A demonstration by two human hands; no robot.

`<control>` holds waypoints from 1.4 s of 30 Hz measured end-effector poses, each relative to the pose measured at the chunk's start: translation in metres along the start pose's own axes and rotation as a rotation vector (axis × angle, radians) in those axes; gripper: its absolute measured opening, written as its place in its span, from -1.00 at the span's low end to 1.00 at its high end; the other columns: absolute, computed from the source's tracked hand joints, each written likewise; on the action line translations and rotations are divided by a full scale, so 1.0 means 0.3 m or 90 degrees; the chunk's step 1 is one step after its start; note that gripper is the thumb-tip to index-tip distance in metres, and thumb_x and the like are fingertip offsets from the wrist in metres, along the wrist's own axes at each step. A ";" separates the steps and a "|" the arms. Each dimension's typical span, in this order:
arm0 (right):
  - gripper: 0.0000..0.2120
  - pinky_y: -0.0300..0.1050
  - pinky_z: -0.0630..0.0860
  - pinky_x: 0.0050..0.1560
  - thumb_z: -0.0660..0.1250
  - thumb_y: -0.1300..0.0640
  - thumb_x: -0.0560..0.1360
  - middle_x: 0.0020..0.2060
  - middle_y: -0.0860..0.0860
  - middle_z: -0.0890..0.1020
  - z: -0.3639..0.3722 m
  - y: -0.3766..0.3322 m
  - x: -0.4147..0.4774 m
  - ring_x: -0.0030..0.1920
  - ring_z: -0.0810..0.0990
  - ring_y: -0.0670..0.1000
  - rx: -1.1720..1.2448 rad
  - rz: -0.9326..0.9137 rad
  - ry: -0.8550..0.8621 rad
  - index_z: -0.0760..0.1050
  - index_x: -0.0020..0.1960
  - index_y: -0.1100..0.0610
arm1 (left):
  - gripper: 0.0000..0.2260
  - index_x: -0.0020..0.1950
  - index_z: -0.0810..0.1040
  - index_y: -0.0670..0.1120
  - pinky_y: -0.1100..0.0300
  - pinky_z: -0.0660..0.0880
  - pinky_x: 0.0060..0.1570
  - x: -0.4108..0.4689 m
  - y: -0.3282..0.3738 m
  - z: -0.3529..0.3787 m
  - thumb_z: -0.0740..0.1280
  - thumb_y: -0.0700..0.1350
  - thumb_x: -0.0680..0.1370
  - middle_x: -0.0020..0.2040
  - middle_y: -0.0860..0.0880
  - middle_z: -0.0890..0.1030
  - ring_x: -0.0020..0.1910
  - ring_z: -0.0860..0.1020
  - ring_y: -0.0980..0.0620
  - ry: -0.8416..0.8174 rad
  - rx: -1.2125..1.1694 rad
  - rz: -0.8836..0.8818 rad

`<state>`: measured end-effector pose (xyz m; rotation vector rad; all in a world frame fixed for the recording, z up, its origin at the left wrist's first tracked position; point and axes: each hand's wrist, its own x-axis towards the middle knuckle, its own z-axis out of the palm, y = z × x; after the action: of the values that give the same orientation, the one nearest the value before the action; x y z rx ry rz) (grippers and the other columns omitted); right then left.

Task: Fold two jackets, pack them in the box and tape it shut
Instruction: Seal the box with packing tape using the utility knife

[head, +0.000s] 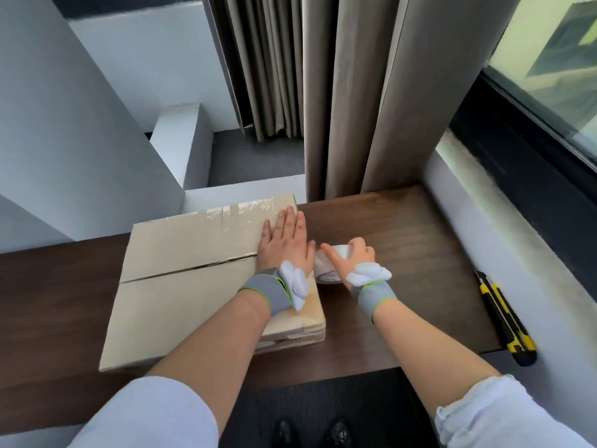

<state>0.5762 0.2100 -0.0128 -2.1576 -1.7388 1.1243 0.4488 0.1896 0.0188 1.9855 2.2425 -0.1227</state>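
A closed cardboard box (181, 276) lies on the dark wooden table (413, 240), its two top flaps meeting at a seam with a thin gap. Clear tape shines along its far edge. My left hand (286, 239) rests flat on the box top near the right edge, fingers together, pressing down. My right hand (350, 257) grips a roll of clear tape (328, 266) just beyond the box's right side, close to the seam's end. The jackets are not visible.
A yellow and black utility knife (504, 318) lies at the table's right edge beside the white window ledge. Beige curtains (349, 101) hang behind the table. The near table edge runs below my forearms, with my shoes on dark carpet.
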 end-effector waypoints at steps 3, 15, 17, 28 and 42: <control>-0.33 -0.05 0.36 0.13 0.17 -0.38 0.44 0.27 0.09 0.38 -0.003 -0.006 -0.006 0.20 0.48 0.16 -0.011 0.010 0.016 0.27 0.32 0.10 | -0.46 0.55 -0.16 -0.11 0.01 -0.22 0.49 -0.001 0.000 0.003 -0.04 0.02 0.64 0.56 -0.07 -0.17 0.54 -0.17 0.00 -0.014 -0.003 0.022; -0.47 0.03 0.27 0.34 0.04 -0.16 0.60 0.44 0.10 0.26 -0.144 0.318 -0.106 0.35 0.38 0.17 0.076 0.199 0.148 0.17 0.46 0.12 | -0.47 0.55 -0.07 -0.17 0.03 -0.17 0.50 -0.056 0.410 0.054 0.00 0.01 0.64 0.56 -0.12 -0.08 0.55 -0.12 -0.04 -0.049 -0.010 0.296; -0.50 0.01 0.27 0.31 0.06 -0.07 0.62 0.43 0.14 0.27 -0.193 0.425 -0.141 0.37 0.35 0.18 0.040 0.239 0.179 0.17 0.46 0.15 | -0.48 0.55 -0.06 -0.17 0.03 -0.14 0.51 -0.069 0.499 0.084 -0.01 0.00 0.65 0.56 -0.12 -0.05 0.55 -0.11 -0.05 -0.099 0.006 0.332; -0.72 -0.05 0.37 0.20 0.16 0.14 0.56 0.25 0.16 0.44 -0.281 0.752 -0.021 0.29 0.39 0.16 -0.143 0.235 0.168 0.36 0.23 0.24 | -0.53 0.54 0.02 -0.12 0.06 -0.08 0.51 -0.061 0.748 0.250 0.01 -0.09 0.63 0.56 -0.06 0.03 0.55 -0.09 -0.05 -0.260 0.083 0.338; -0.62 0.00 0.28 0.25 0.30 0.13 0.44 0.23 0.11 0.36 -0.179 0.592 0.068 0.29 0.33 0.12 -0.153 0.178 0.007 0.35 0.24 0.07 | -0.74 0.21 0.49 -0.01 0.07 0.31 0.14 0.132 0.389 -0.053 0.16 -0.09 0.54 0.19 -0.06 0.48 0.25 0.35 -0.12 -0.134 0.172 0.107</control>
<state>0.7489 0.1896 -0.0806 -2.6105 -1.6818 1.0007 0.5591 0.2452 0.0320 2.1639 2.0073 -0.6144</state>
